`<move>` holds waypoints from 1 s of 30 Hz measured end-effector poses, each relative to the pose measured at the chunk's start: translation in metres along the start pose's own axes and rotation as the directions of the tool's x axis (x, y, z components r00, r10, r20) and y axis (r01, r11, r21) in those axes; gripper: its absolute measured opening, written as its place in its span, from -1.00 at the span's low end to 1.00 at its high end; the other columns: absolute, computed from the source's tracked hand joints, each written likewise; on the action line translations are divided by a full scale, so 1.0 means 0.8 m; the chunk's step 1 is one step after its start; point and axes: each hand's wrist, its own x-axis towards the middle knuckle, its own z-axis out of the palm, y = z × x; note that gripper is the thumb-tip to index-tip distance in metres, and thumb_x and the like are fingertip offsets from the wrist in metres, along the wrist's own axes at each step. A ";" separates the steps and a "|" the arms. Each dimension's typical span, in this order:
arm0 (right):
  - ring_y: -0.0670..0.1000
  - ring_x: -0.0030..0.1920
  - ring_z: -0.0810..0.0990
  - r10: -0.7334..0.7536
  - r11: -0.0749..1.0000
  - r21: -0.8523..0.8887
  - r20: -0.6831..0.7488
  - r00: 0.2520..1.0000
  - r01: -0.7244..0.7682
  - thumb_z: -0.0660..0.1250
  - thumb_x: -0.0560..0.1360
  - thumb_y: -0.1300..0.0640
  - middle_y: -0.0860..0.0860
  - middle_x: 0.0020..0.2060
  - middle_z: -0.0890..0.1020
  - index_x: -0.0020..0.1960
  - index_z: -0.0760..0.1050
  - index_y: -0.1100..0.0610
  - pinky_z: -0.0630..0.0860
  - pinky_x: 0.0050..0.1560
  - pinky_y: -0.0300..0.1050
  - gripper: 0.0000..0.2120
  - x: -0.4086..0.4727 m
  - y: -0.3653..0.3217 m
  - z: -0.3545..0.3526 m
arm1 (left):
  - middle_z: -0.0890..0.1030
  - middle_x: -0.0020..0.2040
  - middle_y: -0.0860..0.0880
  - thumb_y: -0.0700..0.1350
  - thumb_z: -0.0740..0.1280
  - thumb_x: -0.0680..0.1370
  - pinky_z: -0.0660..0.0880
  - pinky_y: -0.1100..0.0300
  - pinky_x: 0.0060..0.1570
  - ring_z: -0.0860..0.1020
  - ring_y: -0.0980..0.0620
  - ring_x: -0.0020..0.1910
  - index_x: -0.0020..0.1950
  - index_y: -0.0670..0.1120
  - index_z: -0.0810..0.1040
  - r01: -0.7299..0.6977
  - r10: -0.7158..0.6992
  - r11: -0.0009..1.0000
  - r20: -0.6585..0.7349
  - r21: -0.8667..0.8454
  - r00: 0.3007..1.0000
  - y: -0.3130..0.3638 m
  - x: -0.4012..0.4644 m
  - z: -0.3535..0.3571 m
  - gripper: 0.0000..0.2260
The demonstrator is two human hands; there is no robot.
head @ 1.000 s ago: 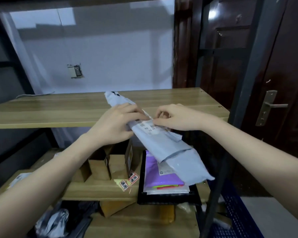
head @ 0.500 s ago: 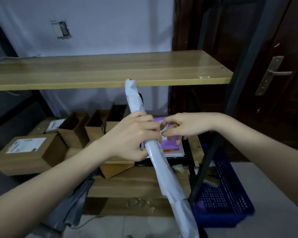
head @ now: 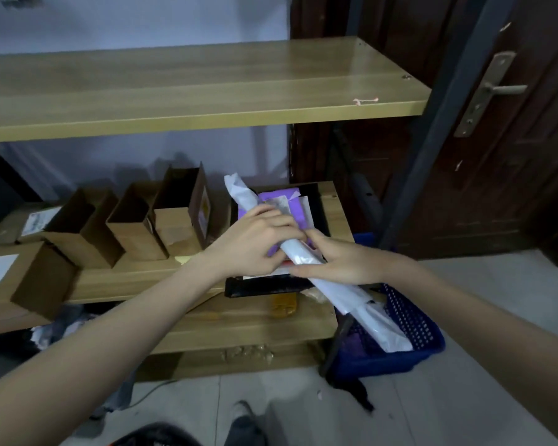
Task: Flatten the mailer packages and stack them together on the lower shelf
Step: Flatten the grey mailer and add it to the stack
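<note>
A long white mailer package point(head: 342, 289), folded into a narrow roll, slants from the back of the lower shelf point(head: 142, 278) down toward the floor at the right. My left hand point(head: 255, 241) grips its middle from the left. My right hand point(head: 332, 260) holds it from the right, thumb against the roll. Beneath my hands lies a stack of mailers with a purple one point(head: 293, 207) on top, resting on a black mailer point(head: 264, 288) at the shelf's right end.
Several open brown cardboard boxes point(head: 178, 217) stand in a row on the lower shelf's left part. A bare wooden upper shelf point(head: 207, 88) overhangs. A blue perforated basket point(head: 409, 333) sits on the floor at the right, by a dark metal post point(head: 432, 133) and a brown door.
The view has tilted down. Both hands have lowered the rolled white mailer over the purple stack, and my right hand now holds the roll instead of only touching it.
</note>
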 end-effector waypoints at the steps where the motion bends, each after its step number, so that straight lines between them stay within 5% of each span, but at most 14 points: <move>1: -0.05 0.27 0.41 -0.001 1.000 0.001 -0.066 0.998 0.001 0.27 0.50 -0.14 -0.05 0.28 0.40 0.47 0.06 0.02 0.37 0.16 -0.14 -0.35 0.010 0.004 0.003 | 0.63 0.01 0.04 -0.13 0.16 0.39 0.19 0.09 0.36 0.53 -0.02 0.09 0.07 -0.04 0.60 -0.015 0.015 1.000 -0.022 0.001 1.000 -0.005 0.010 0.005 -0.66; 5: 0.17 0.12 0.53 0.042 0.989 0.146 -0.352 0.935 0.011 0.22 0.53 0.14 0.16 0.18 0.51 0.50 -0.03 0.03 0.43 0.13 0.07 -0.36 0.048 0.023 -0.004 | 0.52 0.28 -0.05 -0.23 0.28 0.40 0.20 -0.02 0.40 0.37 -0.05 0.36 0.27 -0.09 0.48 0.066 -0.070 0.997 -0.172 -0.026 0.983 -0.028 0.048 0.024 -0.58; 9: 0.05 0.09 0.49 0.180 0.959 0.277 -0.444 0.878 -0.056 0.27 0.51 0.02 -0.02 0.20 0.47 0.48 0.07 -0.01 0.41 0.04 -0.06 -0.38 0.090 0.047 -0.026 | 0.34 0.41 -0.15 -0.18 0.30 0.45 0.25 -0.01 0.34 0.34 -0.16 0.37 0.40 -0.14 0.32 0.303 -0.323 0.945 -0.220 -0.119 0.921 -0.063 0.067 0.036 -0.48; 14: 0.17 0.30 0.40 0.342 0.920 0.347 -0.478 0.809 -0.184 0.28 0.43 -0.15 0.10 0.34 0.36 0.49 0.04 0.02 0.38 0.27 0.03 -0.27 0.163 0.078 -0.033 | 0.30 0.38 -0.27 -0.04 0.26 0.47 0.34 -0.08 0.29 0.38 -0.31 0.30 0.39 -0.23 0.33 0.581 -0.591 0.796 -0.010 -0.168 0.807 -0.130 0.043 0.094 -0.47; 16: 0.18 0.33 0.35 0.385 0.904 0.361 -0.454 0.804 -0.230 0.25 0.51 -0.11 0.12 0.36 0.31 0.50 -0.02 0.01 0.31 0.19 -0.07 -0.30 0.187 0.090 -0.027 | 0.23 0.42 -0.26 -0.01 0.25 0.54 0.32 -0.07 0.32 0.32 -0.30 0.35 0.42 -0.21 0.29 0.687 -0.684 0.689 0.107 -0.231 0.722 -0.148 0.027 0.116 -0.49; 19: 0.22 0.45 0.18 0.441 0.877 0.382 -0.397 0.805 -0.292 0.09 0.52 -0.27 0.12 0.48 0.17 0.52 0.00 0.00 0.18 0.40 0.08 -0.32 0.215 0.098 -0.014 | 0.16 0.46 -0.21 0.10 0.19 0.58 0.24 -0.03 0.37 0.23 -0.24 0.43 0.48 -0.12 0.18 0.817 -0.768 0.509 0.287 -0.271 0.573 -0.166 0.010 0.140 -0.46; 22: 0.23 0.39 0.30 0.456 0.868 0.381 -0.364 0.812 -0.318 -0.04 0.64 0.00 0.16 0.44 0.28 0.48 0.13 0.16 0.23 0.37 0.11 -0.54 0.230 0.105 -0.007 | 0.19 0.45 -0.22 0.23 0.16 0.55 0.29 -0.04 0.32 0.29 -0.24 0.40 0.50 -0.12 0.09 0.890 -0.794 0.400 0.401 -0.220 0.456 -0.175 0.006 0.153 -0.34; 24: 0.21 0.22 0.45 0.463 0.870 0.374 -0.395 0.794 -0.321 -0.01 0.63 0.02 0.20 0.23 0.47 0.44 0.21 0.16 0.35 0.18 0.01 -0.58 0.233 0.112 -0.007 | 0.25 0.44 -0.21 0.30 0.18 0.50 0.36 -0.03 0.28 0.35 -0.22 0.36 0.49 -0.13 0.08 0.928 -0.804 0.320 0.462 -0.193 0.373 -0.182 0.008 0.161 -0.26; 26: 0.23 0.29 0.41 0.461 0.878 0.342 -0.412 0.786 -0.335 0.12 0.57 -0.09 0.20 0.27 0.45 0.44 0.21 0.11 0.36 0.24 0.08 -0.49 0.240 0.132 -0.005 | 0.31 0.42 -0.19 0.34 0.22 0.46 0.41 -0.02 0.24 0.40 -0.19 0.33 0.47 -0.16 0.10 0.946 -0.805 0.256 0.499 -0.197 0.322 -0.188 0.010 0.168 -0.20; 30: 0.24 0.43 0.25 0.529 0.835 0.354 -0.304 0.792 -0.422 0.21 0.15 -0.58 0.16 0.45 0.28 0.49 0.15 0.04 0.30 0.35 0.23 0.09 0.274 0.213 0.000 | 0.29 0.44 -0.20 0.41 0.30 0.34 0.37 -0.07 0.31 0.34 -0.20 0.38 0.48 -0.21 0.06 0.963 -0.814 0.098 0.537 -0.250 0.222 -0.200 0.016 0.176 -0.02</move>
